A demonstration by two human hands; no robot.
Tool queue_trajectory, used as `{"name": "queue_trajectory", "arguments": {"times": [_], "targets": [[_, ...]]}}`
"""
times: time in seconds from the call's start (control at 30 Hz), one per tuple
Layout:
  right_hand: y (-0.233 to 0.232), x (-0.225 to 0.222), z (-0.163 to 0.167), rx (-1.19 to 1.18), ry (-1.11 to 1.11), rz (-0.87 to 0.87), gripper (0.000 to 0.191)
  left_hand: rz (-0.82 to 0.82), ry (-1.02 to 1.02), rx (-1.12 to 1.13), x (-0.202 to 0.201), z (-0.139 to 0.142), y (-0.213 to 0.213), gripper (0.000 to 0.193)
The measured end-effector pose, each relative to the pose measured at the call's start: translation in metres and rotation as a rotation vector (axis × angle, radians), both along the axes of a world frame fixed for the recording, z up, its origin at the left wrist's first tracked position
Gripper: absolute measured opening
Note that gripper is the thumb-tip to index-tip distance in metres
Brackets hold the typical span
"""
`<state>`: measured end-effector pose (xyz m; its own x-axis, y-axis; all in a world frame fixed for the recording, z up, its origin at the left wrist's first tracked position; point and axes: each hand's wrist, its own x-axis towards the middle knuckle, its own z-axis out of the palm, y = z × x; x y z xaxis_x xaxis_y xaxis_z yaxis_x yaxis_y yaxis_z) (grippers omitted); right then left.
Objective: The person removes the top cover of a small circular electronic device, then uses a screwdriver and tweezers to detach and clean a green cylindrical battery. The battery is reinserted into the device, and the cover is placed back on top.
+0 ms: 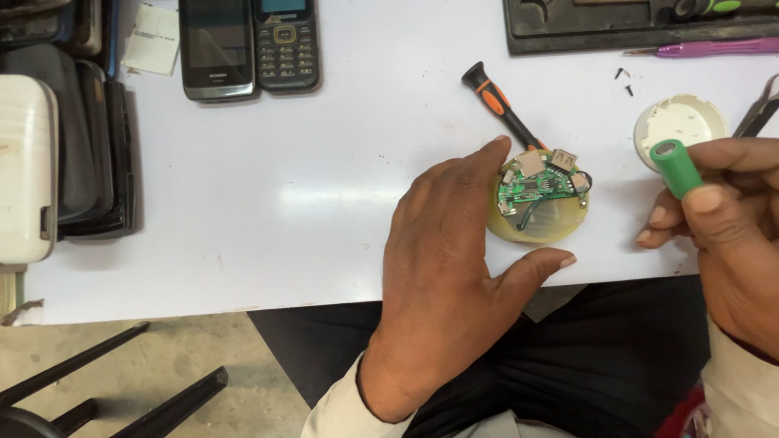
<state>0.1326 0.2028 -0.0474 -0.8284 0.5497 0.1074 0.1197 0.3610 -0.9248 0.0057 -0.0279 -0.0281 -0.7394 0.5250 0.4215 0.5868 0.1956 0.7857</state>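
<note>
At the near edge of the white table (pixel 268 203): left hand (pixel 454 268), fingers spread flat, steadying a round yellowish plastic shell (pixel 542 221) bearing a green circuit board (pixel 535 188). Right hand (pixel 730 235) pinches a green cylindrical battery cell (pixel 675 166). Beyond: orange-and-black screwdriver (pixel 497 101), round white cap (pixel 680 123). Farthest: two dark mobile phones (pixel 247 45), a small white paper label (pixel 152 39), a dark tool tray (pixel 633 28).

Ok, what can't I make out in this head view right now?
- Disc: its left side is hidden behind the left hand.
- Green cell: its lower end is hidden in the right hand.
- Tweezers: cut off by the right edge.
- Screws: too small to tell the type.
- Tray: cut off by the top edge.
</note>
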Motion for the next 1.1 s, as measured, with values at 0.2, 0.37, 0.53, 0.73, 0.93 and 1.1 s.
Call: {"name": "queue_trajectory", "arguments": {"times": [0.2, 0.37, 0.53, 0.73, 0.93, 1.1], "targets": [[-0.011, -0.012, 0.003, -0.112, 0.071, 0.037, 0.032, 0.042, 0.037, -0.072, 0.001, 0.002, 0.004, 0.077], [-0.008, -0.005, -0.002, -0.124, 0.106, 0.039, 0.029, 0.051, 0.028, -0.077, 0.003, 0.005, 0.0, 0.068], [-0.007, -0.003, -0.007, -0.124, 0.132, 0.067, 0.029, 0.047, -0.016, -0.056, 0.003, 0.007, -0.002, 0.068], [-0.009, 0.005, -0.007, -0.109, 0.084, 0.055, 0.031, 0.062, -0.056, -0.038, 0.004, 0.008, -0.001, 0.066], [-0.014, 0.005, -0.006, -0.072, 0.067, 0.025, 0.031, 0.059, -0.106, -0.014, 0.006, 0.006, -0.002, 0.059], [-0.011, 0.006, -0.009, -0.06, 0.039, 0.033, 0.033, 0.05, -0.133, 0.001, 0.006, 0.005, -0.003, 0.057]]}}
